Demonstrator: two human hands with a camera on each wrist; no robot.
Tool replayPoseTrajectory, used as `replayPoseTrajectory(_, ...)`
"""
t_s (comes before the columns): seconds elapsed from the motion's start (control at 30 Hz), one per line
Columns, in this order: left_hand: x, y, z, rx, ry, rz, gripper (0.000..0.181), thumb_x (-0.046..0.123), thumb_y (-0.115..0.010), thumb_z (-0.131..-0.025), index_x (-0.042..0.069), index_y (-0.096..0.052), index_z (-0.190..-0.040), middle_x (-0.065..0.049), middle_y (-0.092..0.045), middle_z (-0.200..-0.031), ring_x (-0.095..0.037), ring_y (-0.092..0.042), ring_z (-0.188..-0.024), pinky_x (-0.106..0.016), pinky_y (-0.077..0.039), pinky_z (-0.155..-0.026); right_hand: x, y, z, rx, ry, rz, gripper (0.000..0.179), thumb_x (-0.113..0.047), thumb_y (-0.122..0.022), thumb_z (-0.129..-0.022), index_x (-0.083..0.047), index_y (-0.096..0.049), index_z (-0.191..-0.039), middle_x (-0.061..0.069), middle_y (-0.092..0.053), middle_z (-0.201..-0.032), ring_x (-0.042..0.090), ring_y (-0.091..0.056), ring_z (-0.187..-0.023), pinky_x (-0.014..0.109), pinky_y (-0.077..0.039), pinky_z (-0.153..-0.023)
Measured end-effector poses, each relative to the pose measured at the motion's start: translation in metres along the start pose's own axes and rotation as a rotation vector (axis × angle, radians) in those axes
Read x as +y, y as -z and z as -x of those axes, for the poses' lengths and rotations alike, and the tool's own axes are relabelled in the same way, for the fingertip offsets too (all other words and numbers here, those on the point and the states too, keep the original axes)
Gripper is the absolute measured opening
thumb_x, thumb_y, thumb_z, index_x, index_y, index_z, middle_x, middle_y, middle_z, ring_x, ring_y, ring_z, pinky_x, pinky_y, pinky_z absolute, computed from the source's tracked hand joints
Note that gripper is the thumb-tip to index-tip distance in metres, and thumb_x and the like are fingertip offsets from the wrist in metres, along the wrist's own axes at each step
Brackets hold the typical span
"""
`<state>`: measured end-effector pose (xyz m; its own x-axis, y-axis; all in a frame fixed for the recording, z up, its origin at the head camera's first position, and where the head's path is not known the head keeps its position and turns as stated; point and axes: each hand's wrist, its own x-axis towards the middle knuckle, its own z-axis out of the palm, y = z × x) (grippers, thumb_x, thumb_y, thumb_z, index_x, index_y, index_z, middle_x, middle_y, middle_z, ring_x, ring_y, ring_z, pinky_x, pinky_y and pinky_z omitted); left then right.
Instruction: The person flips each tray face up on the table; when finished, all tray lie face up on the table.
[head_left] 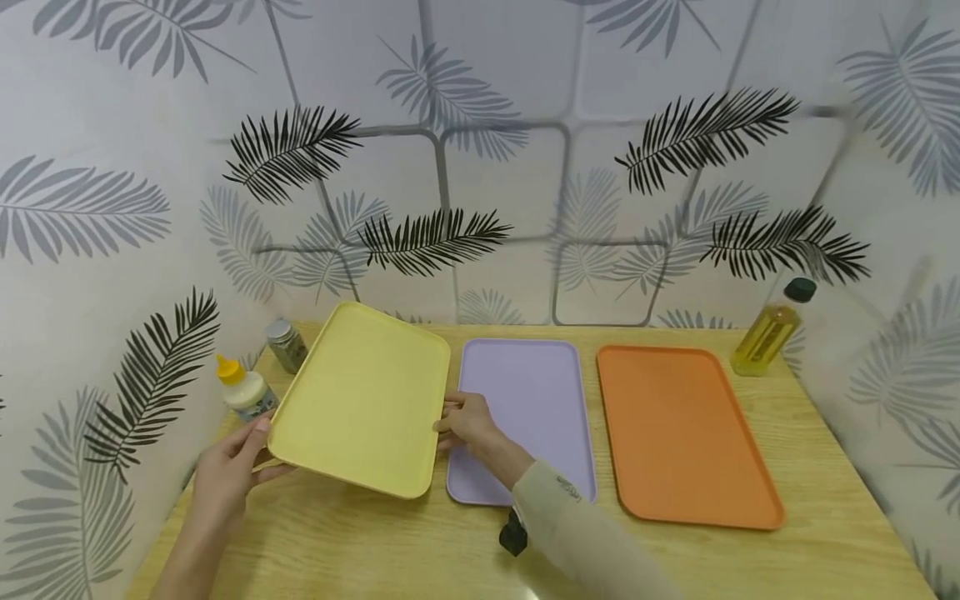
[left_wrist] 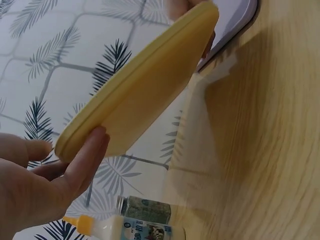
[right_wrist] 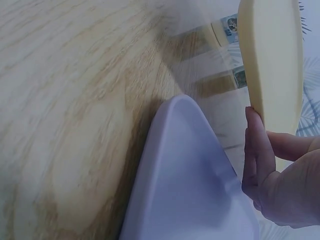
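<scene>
A yellow tray [head_left: 363, 400] is held tilted above the wooden table by both hands. My left hand [head_left: 228, 467] grips its near left corner, thumb on the rim and fingers underneath, as the left wrist view also shows. At the tray's right edge, my right hand [head_left: 467, 421] pinches the rim between thumb and fingers. Below the right hand lies a purple tray [head_left: 525, 375], flat on the table. In the right wrist view the yellow tray [right_wrist: 275, 65] stands up at a slant beyond the purple tray [right_wrist: 185, 190].
An orange tray [head_left: 686, 433] lies on the right of the table [head_left: 360, 550]. Behind it stands a bottle of yellow liquid [head_left: 768, 337] with a dark cap. At left stand a yellow-capped squeeze bottle [head_left: 247, 392] and a jar [head_left: 287, 346]. A patterned wall [head_left: 510, 183] borders the table's back.
</scene>
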<state>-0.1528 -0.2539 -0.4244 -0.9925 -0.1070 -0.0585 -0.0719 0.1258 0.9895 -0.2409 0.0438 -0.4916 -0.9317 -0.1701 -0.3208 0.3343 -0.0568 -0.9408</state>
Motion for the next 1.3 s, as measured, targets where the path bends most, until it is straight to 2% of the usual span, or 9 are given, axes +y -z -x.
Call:
replayPoseTrajectory(0.1, 0.001, 0.008, -0.010, -0.093, -0.003, -0.108, 0.065, 0.042, -0.047, -0.100, -0.006, -0.038, -0.143, 0.000, -0.060, -0.122, -0.004, -0.065, -0.091, -0.031, -0.058, -0.075, 0.000, 0.005, 0.003, -0.005, -0.013, -0.009, 0.066, 0.021, -0.061, -0.076, 0.014, -0.040, -0.138, 0.016, -0.059, -0.094, 0.016, -0.064, -0.059, 0.029, -0.058, -0.053)
replayPoseTrajectory(0.23, 0.002, 0.015, -0.027, -0.204, 0.027, -0.203, 0.063, 0.040, -0.045, -0.101, -0.004, -0.036, -0.145, -0.020, -0.047, -0.140, -0.003, -0.064, -0.093, -0.032, -0.058, -0.074, 0.004, 0.010, 0.006, -0.011, -0.017, 0.008, 0.066, 0.020, -0.063, -0.077, 0.011, -0.041, -0.139, 0.012, -0.054, -0.091, 0.015, -0.061, -0.060, 0.029, -0.058, -0.053)
replayPoseTrajectory(0.37, 0.003, 0.017, -0.046, -0.277, 0.039, -0.235, 0.059, 0.034, -0.047, -0.102, -0.004, -0.035, -0.145, -0.026, -0.051, -0.133, -0.011, -0.066, -0.089, -0.036, -0.059, -0.072, 0.008, 0.011, 0.009, -0.015, 0.005, 0.023, 0.066, 0.019, -0.064, -0.076, 0.008, -0.044, -0.138, 0.014, -0.054, -0.094, 0.017, -0.062, -0.066, 0.033, -0.059, -0.056)
replayPoseTrajectory(0.57, 0.001, 0.015, -0.071, -0.313, 0.099, -0.339, 0.055, 0.028, -0.048, -0.103, -0.003, -0.034, -0.147, -0.022, -0.061, -0.119, -0.019, -0.068, -0.087, -0.038, -0.059, -0.069, 0.013, 0.010, 0.013, 0.016, 0.028, 0.033, 0.064, 0.021, -0.064, -0.073, 0.008, -0.049, -0.134, 0.016, -0.055, -0.091, 0.017, -0.059, -0.064, 0.040, -0.059, -0.057)
replayPoseTrajectory(0.77, -0.007, 0.007, -0.085, -0.325, 0.101, -0.430, 0.050, 0.015, -0.044, -0.104, -0.010, -0.030, -0.145, -0.031, -0.057, -0.120, -0.022, -0.068, -0.085, -0.039, -0.059, -0.071, 0.014, 0.009, 0.016, 0.038, 0.039, 0.018, 0.065, 0.021, -0.064, -0.072, 0.008, -0.050, -0.134, 0.017, -0.054, -0.093, 0.017, -0.058, -0.065, 0.040, -0.059, -0.056)
replayPoseTrajectory(0.93, -0.010, -0.003, -0.093, -0.315, 0.031, -0.511, 0.043, 0.002, -0.040, -0.101, -0.019, -0.033, -0.138, -0.033, -0.061, -0.110, -0.019, -0.065, -0.076, -0.034, -0.058, -0.065, 0.010, 0.007, 0.016, 0.057, 0.069, 0.025, 0.065, 0.021, -0.063, -0.072, 0.010, -0.048, -0.135, 0.015, -0.053, -0.091, 0.016, -0.057, -0.066, 0.037, -0.059, -0.053)
replayPoseTrajectory(1.07, -0.012, -0.010, -0.103, -0.279, -0.098, -0.660, 0.037, -0.006, -0.040, -0.094, -0.022, -0.046, -0.127, -0.029, -0.064, -0.086, -0.011, -0.049, -0.056, -0.022, -0.043, -0.047, 0.006, 0.007, 0.012, 0.078, 0.096, 0.046, 0.064, 0.023, -0.062, -0.072, 0.012, -0.048, -0.134, 0.018, -0.053, -0.093, 0.016, -0.055, -0.066, 0.036, -0.058, -0.052)
replayPoseTrajectory(1.2, -0.017, -0.012, -0.110, -0.251, -0.202, -0.781, 0.034, -0.011, -0.042, -0.088, -0.023, -0.054, -0.117, -0.034, -0.064, -0.091, -0.015, -0.044, -0.055, -0.022, -0.035, -0.046, 0.009, 0.005, 0.005, 0.077, 0.090, 0.069, 0.064, 0.022, -0.063, -0.072, 0.012, -0.047, -0.134, 0.020, -0.055, -0.094, 0.017, -0.057, -0.065, 0.035, -0.058, -0.051)
replayPoseTrajectory(1.3, -0.022, -0.010, -0.112, -0.234, -0.218, -0.798, 0.034, -0.012, -0.044, -0.086, -0.023, -0.055, -0.115, -0.035, -0.063, -0.101, -0.019, -0.048, -0.060, -0.026, -0.040, -0.049, 0.011, 0.002, 0.002, 0.067, 0.078, 0.083, 0.065, 0.022, -0.064, -0.073, 0.010, -0.048, -0.135, 0.020, -0.056, -0.095, 0.020, -0.059, -0.064, 0.036, -0.058, -0.053)
